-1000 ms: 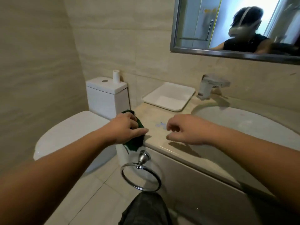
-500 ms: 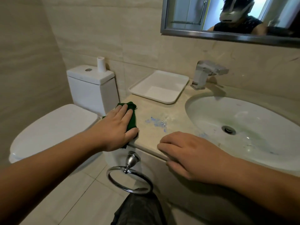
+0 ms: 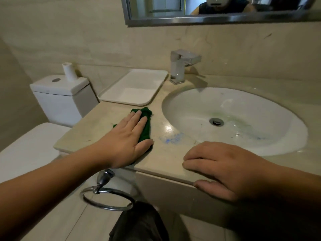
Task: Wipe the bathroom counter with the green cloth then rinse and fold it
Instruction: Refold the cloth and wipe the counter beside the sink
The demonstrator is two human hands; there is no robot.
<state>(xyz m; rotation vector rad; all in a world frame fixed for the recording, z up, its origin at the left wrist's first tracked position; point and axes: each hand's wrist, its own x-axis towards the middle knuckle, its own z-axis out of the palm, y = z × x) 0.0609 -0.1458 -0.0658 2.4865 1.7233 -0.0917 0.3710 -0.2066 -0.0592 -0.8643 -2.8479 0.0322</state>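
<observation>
A beige stone counter [image 3: 97, 126] runs along the tiled wall, with an oval white sink basin [image 3: 199, 108] sunk into its right part and a white toilet [image 3: 60, 98] standing just beside its left end. A metal-framed mirror [image 3: 208, 19] hangs above. A shallow white tray [image 3: 135, 89] sits at the back of the counter, left of the basin. The left hand [image 3: 126, 141] lies flat on the counter, fingers straight and together, pressing down on the green cloth [image 3: 147, 122], which shows bunched past the fingertips and along the thumb side, between tray and front edge. The right hand [image 3: 225, 169] rests on the counter's front edge, fingers loosely bent on top, thumb against the front face, holding nothing. A chrome faucet [image 3: 178, 66] stands behind the basin. A chrome towel ring [image 3: 106, 199] hangs below the counter. A blue smear [image 3: 172, 139] marks the stone between the hands.
</observation>
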